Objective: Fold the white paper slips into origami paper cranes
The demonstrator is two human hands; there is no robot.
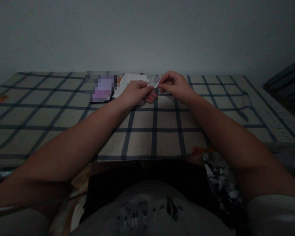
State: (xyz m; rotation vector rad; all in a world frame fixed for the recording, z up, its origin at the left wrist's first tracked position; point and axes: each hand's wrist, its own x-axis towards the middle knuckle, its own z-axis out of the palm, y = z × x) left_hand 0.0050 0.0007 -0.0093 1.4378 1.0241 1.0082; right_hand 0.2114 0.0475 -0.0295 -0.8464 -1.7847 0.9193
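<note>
Between my two hands, above the far part of the table, is a small white piece of paper point(154, 81) with dark print. My left hand point(138, 91) pinches its left side between thumb and fingers, the other fingers curled loosely below. At the paper's right edge, the thumb and forefinger of my right hand point(176, 86) are closed on it. Just left of and behind my left hand lie printed white sheets point(129, 82) on the cloth, partly hidden by that hand. The small print is too dim to read.
A checked tablecloth point(142, 141) covers the table, which meets a plain wall point(147, 36). Left of the sheets lies a phone-like object point(103, 88) with a purple, pixelated face. Dark slatted furniture point(290, 87) stands at the right. My lap is below the table's front edge.
</note>
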